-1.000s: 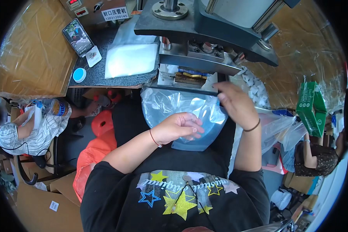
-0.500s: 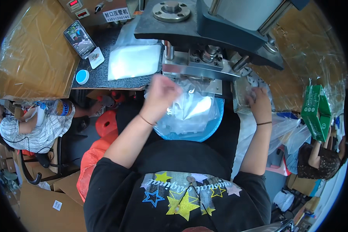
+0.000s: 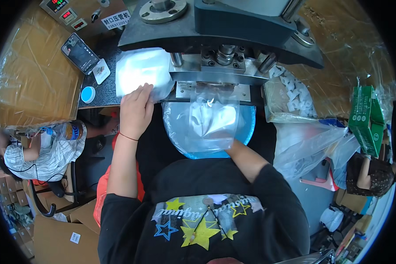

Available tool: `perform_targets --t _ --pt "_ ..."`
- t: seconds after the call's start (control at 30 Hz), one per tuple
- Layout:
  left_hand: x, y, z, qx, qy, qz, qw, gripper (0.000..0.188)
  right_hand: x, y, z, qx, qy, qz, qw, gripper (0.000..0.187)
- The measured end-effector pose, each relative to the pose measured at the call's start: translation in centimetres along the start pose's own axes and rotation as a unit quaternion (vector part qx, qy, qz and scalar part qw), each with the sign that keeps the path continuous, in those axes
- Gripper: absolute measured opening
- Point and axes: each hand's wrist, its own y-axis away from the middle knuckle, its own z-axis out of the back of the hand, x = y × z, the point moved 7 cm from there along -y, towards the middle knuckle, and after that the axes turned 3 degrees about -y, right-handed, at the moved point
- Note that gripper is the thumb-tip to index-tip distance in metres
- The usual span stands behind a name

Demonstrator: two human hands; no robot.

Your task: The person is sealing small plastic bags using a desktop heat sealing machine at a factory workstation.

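Note:
My left hand lies flat with its fingers stretched over the front edge of a stack of clear plastic bags on the bench. In the middle, a clear plastic bag hangs from the metal plate of a press over a blue-lined tub. My right forearm reaches in from the lower right, and my right hand is behind or inside that bag. Its fingers are hidden, so I cannot tell what they hold. White plastic pieces fill a shallow tray to the right of the press.
A phone leans on its stand beside a round blue-lidded tub. A control box stands behind them. Large cartons flank the bench. A green box is at the right. Two other people sit at the sides.
My left hand has moved left from above the tub onto the bag stack. My right hand has left the tray of white pieces and come to the hanging bag. The view has shifted slightly.

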Motion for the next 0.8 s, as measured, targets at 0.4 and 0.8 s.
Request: perform_targets --t 0.4,0.8 --pt "-0.4 -0.7 0.6 -0.067 0.046 -0.007 0.997 0.021 -1.1 9.0 2.4 0.352 -0.069 -0.110 0.927 0.044" --pt "-1.4 0.0 2.2 -0.107 0.142 0.052 0.983 0.013 -12.1 9.2 28.1 -0.125 0.225 -0.348 0.901 0.025"
